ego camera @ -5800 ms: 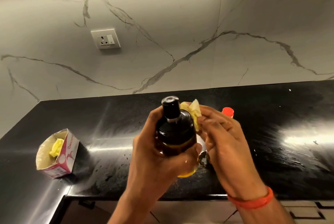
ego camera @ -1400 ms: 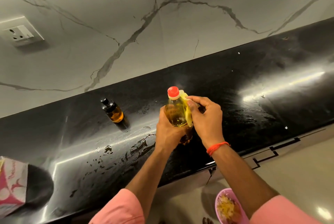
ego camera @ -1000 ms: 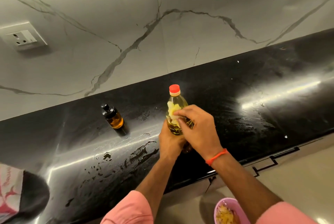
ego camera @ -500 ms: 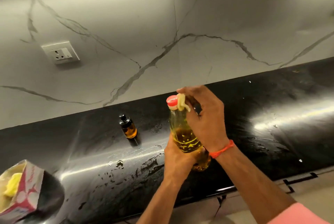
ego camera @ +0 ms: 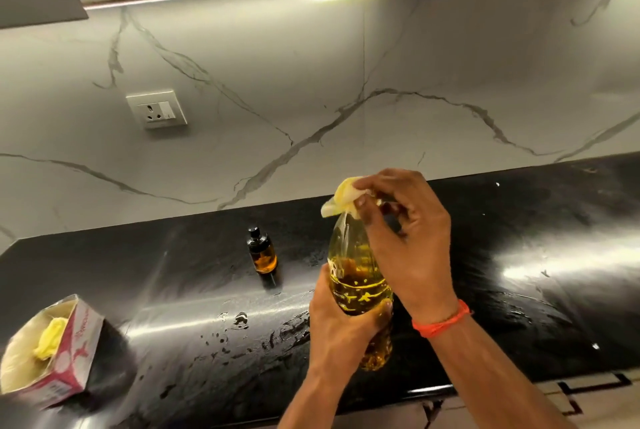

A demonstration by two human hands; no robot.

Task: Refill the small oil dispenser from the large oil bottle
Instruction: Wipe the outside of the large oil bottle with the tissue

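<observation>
- My left hand [ego camera: 341,321] is wrapped around the lower body of the bottle [ego camera: 358,276], which I hold upright above the counter [ego camera: 519,238] near its front edge.
- My right hand [ego camera: 405,238] pinches a yellow cloth [ego camera: 341,198] over the bottle's top, thumb and fingertips curled onto it. The cap is hidden under the cloth, so I cannot tell whether it is fully tight.
- The dispenser [ego camera: 261,252] stands capped on the counter to the left of the bottle and apart from it, amber oil showing in its lower part.
- Risk: the bottle looks like thin clear plastic. If my left hand squeezes while the cap is loose, I judge that oil could well up at the neck.
- Risk: any oil film on the wall makes it slippery, and it could slide down through my grip.
- Risk: the counter is glossy black stone, with droplets and smears [ego camera: 242,331] in front of the dispenser. A bottle set down on that patch may skid.
- Risk: the dispenser is small, narrow and dark-topped. A sweep of my arm towards the box [ego camera: 65,352] at far left could tip it.
- The cloth looks soft and crumpled, and another yellow wad [ego camera: 50,338] sits in the open cardboard box.
</observation>
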